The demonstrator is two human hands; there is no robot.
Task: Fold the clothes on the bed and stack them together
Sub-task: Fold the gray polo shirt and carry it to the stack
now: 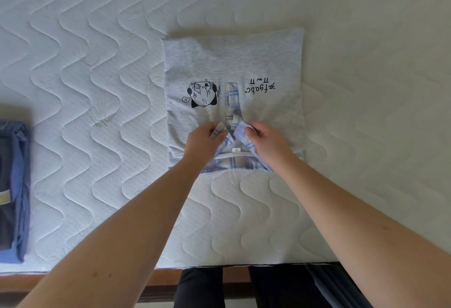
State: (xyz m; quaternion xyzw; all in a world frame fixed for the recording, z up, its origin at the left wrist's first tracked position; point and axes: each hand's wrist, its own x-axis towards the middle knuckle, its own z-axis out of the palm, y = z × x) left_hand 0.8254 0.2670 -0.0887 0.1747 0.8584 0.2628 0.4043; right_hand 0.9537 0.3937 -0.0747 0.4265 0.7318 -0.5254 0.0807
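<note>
A light grey shirt point(231, 61) with a blue plaid collar point(231, 163) lies flat on the bed, collar end towards me, sides folded in to a rectangle. It bears a black cartoon print and upside-down lettering. My left hand point(203, 140) pinches the left collar flap, and my right hand point(266, 140) pinches the right flap, both just above the neck label. A folded pile of dark and blue clothes point(14, 190) sits at the left edge of the view.
The white quilted mattress point(97, 88) spreads far to the left, right and beyond the shirt. Its near edge and a wooden bed frame point(158, 281) run along the bottom, with my dark trousers below.
</note>
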